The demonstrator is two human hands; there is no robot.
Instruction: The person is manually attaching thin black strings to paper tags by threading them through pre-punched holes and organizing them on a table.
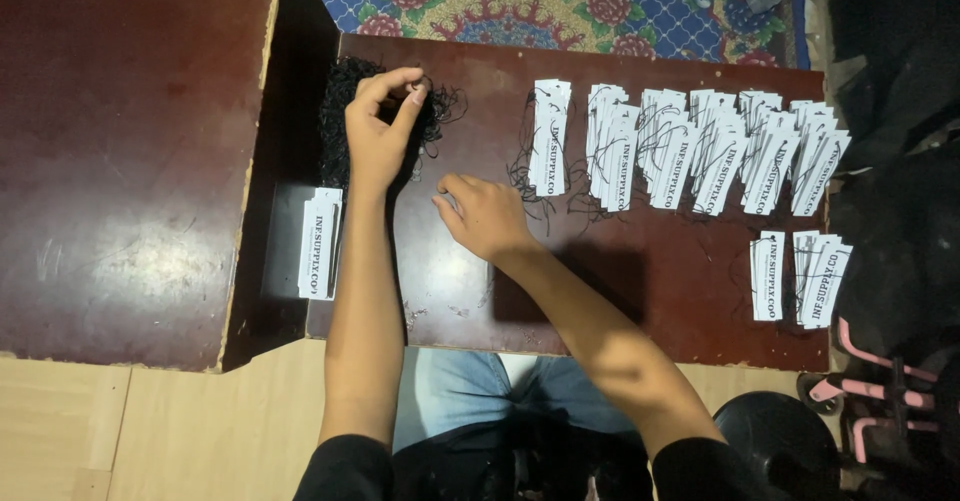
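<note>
Far left: a dark red-brown tabletop [120, 161], scuffed, with a chipped pale edge. Just right of it, in a shadowed gap, a small stack of white paper tags [320, 243] lying upright and apart from the rest. Above that, a heap of black string loops [345, 121] at the top left corner of the lower brown board [600, 291]. Left hand [378, 131] over that heap, thumb and forefinger pinched together on a thin loop of string, other fingers curled. Right hand [485, 216] flat on the board, fingers bent loosely near a strung tag; grip not clear. Further right, a row of strung tag bundles [690, 146], overlapping. Far right, below, two more tag bundles [802, 276].
</note>
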